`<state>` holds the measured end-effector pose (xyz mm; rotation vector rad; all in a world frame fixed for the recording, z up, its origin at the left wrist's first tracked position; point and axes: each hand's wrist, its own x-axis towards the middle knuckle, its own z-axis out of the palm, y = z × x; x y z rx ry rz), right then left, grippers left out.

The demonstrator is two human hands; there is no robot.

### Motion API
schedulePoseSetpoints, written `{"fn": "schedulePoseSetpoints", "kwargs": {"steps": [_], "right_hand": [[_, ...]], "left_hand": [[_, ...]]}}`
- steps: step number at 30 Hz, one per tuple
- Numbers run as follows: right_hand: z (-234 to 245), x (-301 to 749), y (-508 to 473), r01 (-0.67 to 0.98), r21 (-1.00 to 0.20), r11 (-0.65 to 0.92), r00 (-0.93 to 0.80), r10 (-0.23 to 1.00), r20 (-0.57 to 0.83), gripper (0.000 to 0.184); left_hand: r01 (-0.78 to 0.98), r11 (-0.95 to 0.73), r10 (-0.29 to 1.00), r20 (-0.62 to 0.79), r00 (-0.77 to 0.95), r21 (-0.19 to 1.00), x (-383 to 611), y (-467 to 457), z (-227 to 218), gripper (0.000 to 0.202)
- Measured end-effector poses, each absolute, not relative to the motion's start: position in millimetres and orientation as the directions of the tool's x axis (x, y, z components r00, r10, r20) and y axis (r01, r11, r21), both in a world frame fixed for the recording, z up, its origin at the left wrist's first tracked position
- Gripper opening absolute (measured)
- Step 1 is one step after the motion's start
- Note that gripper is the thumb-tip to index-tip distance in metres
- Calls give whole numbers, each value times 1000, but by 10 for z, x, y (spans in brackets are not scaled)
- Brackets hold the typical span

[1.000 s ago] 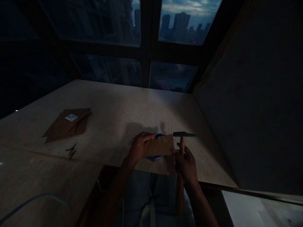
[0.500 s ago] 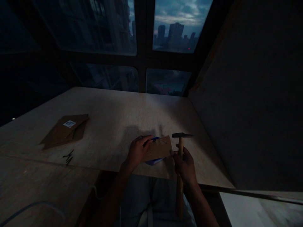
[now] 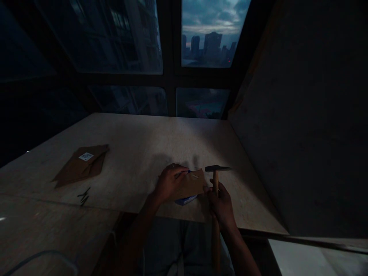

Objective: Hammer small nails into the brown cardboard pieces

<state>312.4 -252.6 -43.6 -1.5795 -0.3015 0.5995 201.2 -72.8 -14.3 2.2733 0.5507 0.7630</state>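
A small piece of brown cardboard (image 3: 190,187) is between my two hands near the table's front edge, with a row of several nails (image 3: 195,176) at its upper right. Below it shows a blue-and-white block or box (image 3: 185,200), mostly covered. My left hand (image 3: 170,181) is closed over the cardboard's left part, its fingertips by the upper edge; whether they pinch anything smaller is too dark to tell. Wrapped around the wooden handle of a hammer (image 3: 216,180), my right hand (image 3: 220,203) holds it upright, head up, with fingers touching the cardboard's right edge.
To the left lie stacked brown cardboard pieces (image 3: 83,165) with a white label, and several loose nails (image 3: 84,196) in front of them. A cable (image 3: 46,253) curves at the lower left. A dark panel (image 3: 310,134) bounds the table (image 3: 138,142) on the right; windows stand behind.
The view has tilted slightly, so everything sits a little lower. The cardboard lies flatter over the blue block, and my left fingers have moved a little right along its upper edge.
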Motion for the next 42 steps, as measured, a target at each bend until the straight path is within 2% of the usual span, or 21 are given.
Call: {"fn": "schedulePoseSetpoints", "kwargs": {"steps": [13,20,27,34,42], "right_hand": [[-398,3088,-2529,-284,-955,-83,773,570,-279,58],[-404,3075,-2531,-291,-954,-70,772,573,-277,58],[-398,3067,-2532,-299,-953,-46,771,576,-270,59],[-386,3060,-2529,-341,-939,-49,761,571,-307,64],[-455,3065,-2546,-333,-942,-54,753,586,-300,62]], "left_hand": [[262,-682,612,336,716,683,2054,-829,-130,16],[335,-747,593,348,726,574,2050,-861,-160,18],[252,-688,604,344,719,680,2058,-829,-216,17],[233,-712,592,387,707,662,2060,-824,-288,16],[286,-700,619,358,699,654,2056,-823,-304,14]]}}
